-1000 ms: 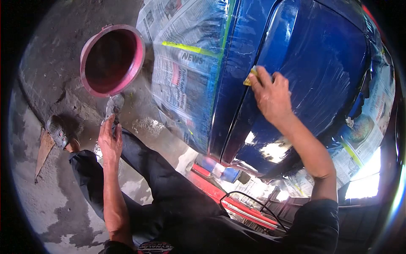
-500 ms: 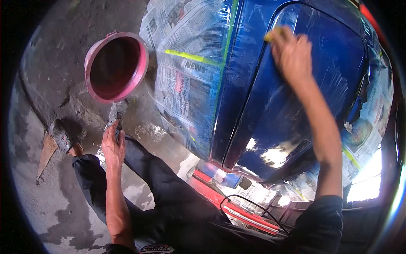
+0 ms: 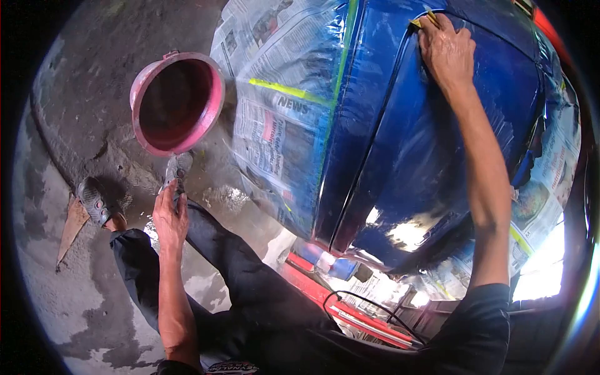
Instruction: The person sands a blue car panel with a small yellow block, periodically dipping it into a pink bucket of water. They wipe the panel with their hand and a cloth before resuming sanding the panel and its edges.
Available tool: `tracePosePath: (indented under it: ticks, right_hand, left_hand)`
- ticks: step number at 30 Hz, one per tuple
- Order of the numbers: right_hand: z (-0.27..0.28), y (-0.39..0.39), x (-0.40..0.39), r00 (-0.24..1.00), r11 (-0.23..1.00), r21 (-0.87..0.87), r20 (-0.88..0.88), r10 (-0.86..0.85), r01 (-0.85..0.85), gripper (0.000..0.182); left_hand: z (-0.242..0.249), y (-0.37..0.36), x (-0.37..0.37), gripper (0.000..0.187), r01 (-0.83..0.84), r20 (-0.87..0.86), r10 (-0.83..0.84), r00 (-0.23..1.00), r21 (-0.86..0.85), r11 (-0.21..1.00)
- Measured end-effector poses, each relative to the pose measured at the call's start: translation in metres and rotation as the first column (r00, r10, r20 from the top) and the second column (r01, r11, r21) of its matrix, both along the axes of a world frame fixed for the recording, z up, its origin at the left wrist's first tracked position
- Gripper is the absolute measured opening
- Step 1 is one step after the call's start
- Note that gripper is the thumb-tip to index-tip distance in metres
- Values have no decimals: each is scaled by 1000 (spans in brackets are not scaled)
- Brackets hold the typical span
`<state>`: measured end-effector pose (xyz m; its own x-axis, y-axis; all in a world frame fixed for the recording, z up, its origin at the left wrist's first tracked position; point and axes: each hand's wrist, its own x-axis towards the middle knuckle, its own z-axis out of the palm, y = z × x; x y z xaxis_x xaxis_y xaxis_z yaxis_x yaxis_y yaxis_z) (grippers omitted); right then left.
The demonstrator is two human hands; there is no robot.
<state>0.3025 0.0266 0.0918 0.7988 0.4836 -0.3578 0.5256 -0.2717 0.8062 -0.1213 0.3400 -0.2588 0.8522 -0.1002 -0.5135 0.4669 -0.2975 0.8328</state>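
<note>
My right hand is closed on a folded piece of yellow sandpaper, whose edges stick out past the fingertips. It presses this against the wet blue car panel, near the upper corner of a curved groove. Milky streaks and wet shine cover the blue paint. Low on the left, my left hand hangs by my knee, fingers loosely stretched, with nothing visible in it. Just beyond it stands a pink basin with dark liquid inside.
Newspaper masking with yellow and green tape covers the bodywork left of the panel; more newspaper lies at its right. The concrete floor is wet in patches. A red metal part and a black cable sit under the car.
My right hand has moved up and slightly right along the panel with the sandpaper. My left hand stays by my knee. The view has shifted slightly.
</note>
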Motion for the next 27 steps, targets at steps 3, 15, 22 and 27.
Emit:
tracePosePath:
  ticks: [3,15,22,27]
  right_hand:
    - [4,15,-80,988,977,-181,-85,-126,109,27]
    - [21,13,-34,997,885,460,-64,-50,73,23]
    - [-140,95,-262,571,173,544,-774,-275,821,42]
    - [-241,151,-341,505,-127,517,-855,-114,847,51]
  left_hand:
    - [-1,2,1,37,42,-13,-42,999,6,999]
    - [7,5,12,35,-4,-55,1,998,-47,999]
    - [25,-3,23,32,-419,-488,180,854,-441,794]
    - [41,-17,21,64,-615,-642,162,749,-582,532]
